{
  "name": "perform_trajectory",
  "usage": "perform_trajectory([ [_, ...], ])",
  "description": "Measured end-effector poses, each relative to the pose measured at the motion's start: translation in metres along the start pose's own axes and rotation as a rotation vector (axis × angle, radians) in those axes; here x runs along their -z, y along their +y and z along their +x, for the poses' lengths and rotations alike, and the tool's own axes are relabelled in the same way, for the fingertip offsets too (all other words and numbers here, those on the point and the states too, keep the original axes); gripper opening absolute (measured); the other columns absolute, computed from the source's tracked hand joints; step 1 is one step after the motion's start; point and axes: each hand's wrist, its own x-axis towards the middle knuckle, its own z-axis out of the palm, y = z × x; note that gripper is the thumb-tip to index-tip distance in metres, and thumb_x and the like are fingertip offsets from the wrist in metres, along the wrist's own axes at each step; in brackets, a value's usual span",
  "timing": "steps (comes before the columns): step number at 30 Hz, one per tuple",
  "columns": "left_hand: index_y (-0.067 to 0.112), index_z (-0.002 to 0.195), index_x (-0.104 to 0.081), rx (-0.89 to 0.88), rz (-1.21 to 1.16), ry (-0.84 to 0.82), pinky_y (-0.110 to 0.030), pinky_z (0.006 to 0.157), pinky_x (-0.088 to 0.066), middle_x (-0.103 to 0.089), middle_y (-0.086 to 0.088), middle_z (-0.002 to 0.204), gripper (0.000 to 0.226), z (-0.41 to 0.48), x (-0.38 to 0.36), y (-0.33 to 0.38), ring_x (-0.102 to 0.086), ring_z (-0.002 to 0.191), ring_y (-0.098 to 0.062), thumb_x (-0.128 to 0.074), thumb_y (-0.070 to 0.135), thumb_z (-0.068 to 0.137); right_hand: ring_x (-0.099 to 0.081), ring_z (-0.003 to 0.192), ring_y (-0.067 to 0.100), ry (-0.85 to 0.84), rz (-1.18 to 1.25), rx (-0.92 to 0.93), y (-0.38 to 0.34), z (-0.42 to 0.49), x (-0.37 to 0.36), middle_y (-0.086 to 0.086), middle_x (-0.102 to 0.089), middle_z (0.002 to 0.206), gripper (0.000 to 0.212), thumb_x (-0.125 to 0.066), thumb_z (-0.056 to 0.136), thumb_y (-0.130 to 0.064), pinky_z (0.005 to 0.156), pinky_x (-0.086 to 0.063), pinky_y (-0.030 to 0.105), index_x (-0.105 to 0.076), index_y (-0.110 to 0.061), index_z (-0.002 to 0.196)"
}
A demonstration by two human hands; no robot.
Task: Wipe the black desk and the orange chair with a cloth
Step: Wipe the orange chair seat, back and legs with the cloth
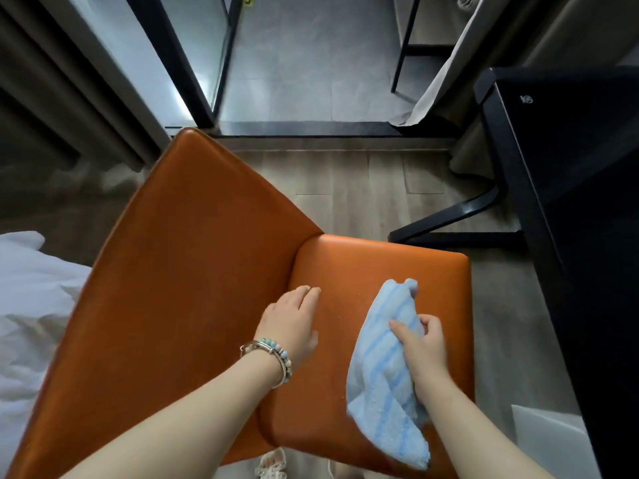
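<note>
I'm on the chair [193,271] seat: my right hand [423,347] bunches the cloth [383,368], my left hand [294,323] rests flat, fingers together. Next I judge a sweep toward the backrest.

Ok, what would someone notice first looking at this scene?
The orange chair fills the middle, its seat at lower centre. On the seat the right hand grips a blue striped cloth, and the left hand rests flat beside it. The black desk stands at right.
</note>
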Motion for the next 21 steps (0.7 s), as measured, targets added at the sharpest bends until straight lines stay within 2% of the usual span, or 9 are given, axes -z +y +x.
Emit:
perform_trajectory([
  [3, 0.022, 0.147, -0.015, 0.006, -0.039, -0.094, -0.034, 0.11, -0.031, -0.016, 0.002, 0.154, 0.066, 0.03, -0.027, 0.017, -0.022, 0.14, -0.017, -0.05, 0.028, 0.091, -0.056, 0.09, 0.032, 0.226, -0.251, 0.141, -0.007, 0.046, 0.022, 0.002, -0.058, 0.087, 0.028, -0.066, 0.082, -0.021, 0.071, -0.037, 0.031, -0.045, -0.019, 0.101],
  [6, 0.023, 0.147, -0.015, 0.016, -0.041, -0.158, -0.036, 0.113, -0.027, -0.013, 0.002, 0.155, 0.066, 0.054, -0.055, 0.024, -0.017, 0.142, -0.018, -0.05, 0.024, 0.091, -0.056, 0.098, 0.035, 0.38, -0.506, 0.206, -0.01, 0.094, 0.038, 0.008, -0.059, 0.107, 0.035, -0.061, 0.082, -0.032, 0.072, -0.039, 0.035, -0.044, -0.025, 0.111],
  [8, 0.023, 0.148, -0.015, 0.02, -0.032, -0.172, -0.036, 0.115, -0.024, -0.012, 0.002, 0.156, 0.066, 0.07, -0.072, 0.025, -0.013, 0.143, -0.017, -0.049, 0.023, 0.091, -0.054, 0.104, 0.035, 0.411, -0.587, 0.242, -0.007, 0.125, 0.043, 0.006, -0.055, 0.116, 0.036, -0.059, 0.084, -0.035, 0.076, -0.04, 0.038, -0.044, -0.025, 0.114],
  [11, 0.026, 0.148, -0.013, 0.033, -0.014, -0.179, -0.038, 0.115, -0.018, -0.006, 0.003, 0.157, 0.066, 0.094, -0.094, 0.027, -0.006, 0.145, -0.019, -0.049, 0.027, 0.092, -0.046, 0.115, 0.035, 0.274, -0.731, 0.283, 0.008, 0.168, 0.042, 0.001, -0.046, 0.133, 0.047, -0.058, 0.084, -0.042, 0.09, -0.042, 0.045, -0.042, -0.029, 0.126],
  [13, 0.028, 0.148, -0.011, 0.046, -0.002, -0.174, -0.039, 0.116, -0.013, 0.0, 0.004, 0.158, 0.065, 0.108, -0.107, 0.027, 0.0, 0.145, -0.02, -0.047, 0.032, 0.094, -0.031, 0.129, 0.032, 0.157, -0.856, 0.224, 0.023, 0.187, 0.035, -0.007, -0.025, 0.15, 0.062, -0.055, 0.084, -0.053, 0.103, -0.032, 0.049, -0.029, -0.039, 0.139],
  [15, 0.03, 0.148, -0.009, 0.078, -0.011, -0.154, -0.04, 0.117, -0.011, 0.004, 0.005, 0.158, 0.065, 0.119, -0.115, 0.025, 0.004, 0.145, -0.019, -0.045, 0.034, 0.094, -0.022, 0.136, 0.029, 0.139, -1.004, 0.222, 0.039, 0.191, 0.014, -0.01, -0.01, 0.156, 0.066, -0.049, 0.084, -0.061, 0.107, -0.024, 0.05, -0.023, -0.045, 0.142],
  [17, 0.03, 0.148, -0.01, 0.131, -0.034, -0.119, -0.04, 0.117, -0.01, 0.003, 0.005, 0.158, 0.063, 0.126, -0.123, 0.022, 0.004, 0.145, -0.019, -0.043, 0.032, 0.094, -0.035, 0.13, 0.029, 0.142, -1.159, 0.454, 0.062, 0.175, -0.018, -0.004, -0.026, 0.154, 0.063, -0.053, 0.079, -0.061, 0.103, -0.029, 0.048, -0.036, -0.044, 0.137],
  [19, 0.027, 0.145, -0.019, 0.18, -0.028, -0.107, -0.043, 0.116, -0.012, -0.007, 0.005, 0.157, 0.056, 0.127, -0.129, 0.018, -0.002, 0.145, -0.018, -0.04, 0.024, 0.093, -0.049, 0.113, 0.031, 0.009, -1.217, 0.75, 0.087, 0.149, -0.049, 0.002, -0.051, 0.139, 0.071, -0.064, 0.056, -0.059, 0.093, -0.033, 0.044, -0.05, -0.039, 0.123],
  [21, 0.027, 0.137, -0.029, 0.227, 0.014, -0.136, -0.05, 0.114, -0.012, -0.024, 0.006, 0.149, 0.046, 0.125, -0.133, 0.017, -0.014, 0.141, -0.018, -0.036, 0.019, 0.092, -0.044, 0.111, 0.031, -0.127, -1.308, 0.929, 0.108, 0.13, -0.064, 0.004, -0.058, 0.131, 0.081, -0.078, 0.037, -0.055, 0.093, -0.03, 0.044, -0.055, -0.036, 0.113],
])
